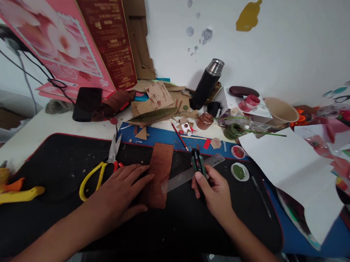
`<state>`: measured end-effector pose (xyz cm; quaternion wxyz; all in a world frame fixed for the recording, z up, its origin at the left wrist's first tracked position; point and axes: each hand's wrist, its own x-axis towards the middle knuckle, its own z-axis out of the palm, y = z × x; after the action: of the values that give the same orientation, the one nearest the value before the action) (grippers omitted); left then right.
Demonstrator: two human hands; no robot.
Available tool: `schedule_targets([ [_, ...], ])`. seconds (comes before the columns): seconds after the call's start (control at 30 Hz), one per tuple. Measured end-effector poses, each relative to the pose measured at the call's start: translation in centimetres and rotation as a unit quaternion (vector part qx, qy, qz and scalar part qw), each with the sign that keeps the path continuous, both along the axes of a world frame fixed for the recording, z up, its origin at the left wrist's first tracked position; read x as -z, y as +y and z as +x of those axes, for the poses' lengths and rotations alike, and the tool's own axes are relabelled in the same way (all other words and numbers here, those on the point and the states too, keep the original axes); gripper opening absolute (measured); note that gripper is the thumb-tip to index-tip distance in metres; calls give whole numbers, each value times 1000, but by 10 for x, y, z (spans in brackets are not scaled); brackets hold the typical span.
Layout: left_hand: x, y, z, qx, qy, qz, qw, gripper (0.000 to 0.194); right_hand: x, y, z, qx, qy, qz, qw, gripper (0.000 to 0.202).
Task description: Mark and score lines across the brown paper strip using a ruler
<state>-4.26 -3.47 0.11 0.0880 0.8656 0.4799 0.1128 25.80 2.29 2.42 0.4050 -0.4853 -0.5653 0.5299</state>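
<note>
A reddish-brown strip point(160, 160), perhaps painted cardboard, lies on the black mat. My left hand point(119, 189) rests flat at its left edge, fingers stretched out and touching it. My right hand point(216, 191) grips a dark green utility knife point(198, 162), held upright above the mat; its blade does not show. Beneath the knife a clear ruler point(178, 180) slants up to the right, one end overlapping the strip's right edge. Yellow-handled scissors point(93, 179) lie open beyond my left hand.
A yellow glue gun point(18, 192) is at the far left. Behind the mat are cardboard scraps point(158, 95), a red pencil point(179, 136) and a black thermos point(205, 85). Green paint point(240, 172) and red paint point(237, 152) sit in small lids at right, near white paper point(286, 161).
</note>
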Motion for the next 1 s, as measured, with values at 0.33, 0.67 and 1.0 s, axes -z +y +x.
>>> schedule_targets([
  [0.33,-6,-16,39,-15,-4,55,998,77,1,6,-6,29,32,-44,998,27],
  [0.67,-22,-8,46,-69,-112,66,989,26,4,11,-11,47,51,-54,996,31],
  [1.0,-19,32,68,-25,11,99,995,40,1,19,-18,32,40,-60,997,30],
])
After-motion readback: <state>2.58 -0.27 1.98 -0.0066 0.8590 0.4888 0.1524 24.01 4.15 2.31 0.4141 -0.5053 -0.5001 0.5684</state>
